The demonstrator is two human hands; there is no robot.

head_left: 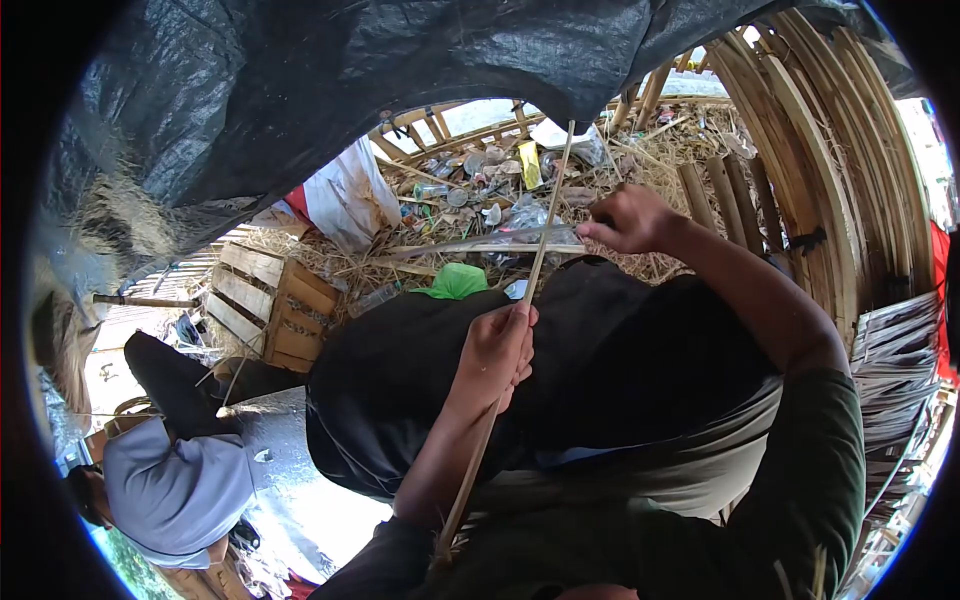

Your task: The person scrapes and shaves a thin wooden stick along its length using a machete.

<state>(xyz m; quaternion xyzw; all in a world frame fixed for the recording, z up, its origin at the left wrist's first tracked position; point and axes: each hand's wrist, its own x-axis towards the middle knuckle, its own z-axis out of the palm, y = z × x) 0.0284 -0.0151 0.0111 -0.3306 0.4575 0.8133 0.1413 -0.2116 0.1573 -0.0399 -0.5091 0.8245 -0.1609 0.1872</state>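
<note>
My left hand [495, 355] is wrapped around a long, thin bamboo strip [549, 225], above my dark-trousered lap. The strip runs from near my left elbow up toward the tarp. My right hand [630, 218] is closed at the right end of a long, thin grey knife [490, 240], whose handle is hidden in the fist. Its blade points left and crosses the bamboo strip; whether the two touch I cannot tell. A green plastic bag [459, 282] lies just beyond my knees.
A dark tarp [400, 55] hangs overhead. Bamboo slats [815, 150] stand at right, above a bundle of thin strips [893, 365]. A wooden crate [300, 310] sits at left, near another person [175, 485]. Straw and litter [480, 180] cover the ground ahead.
</note>
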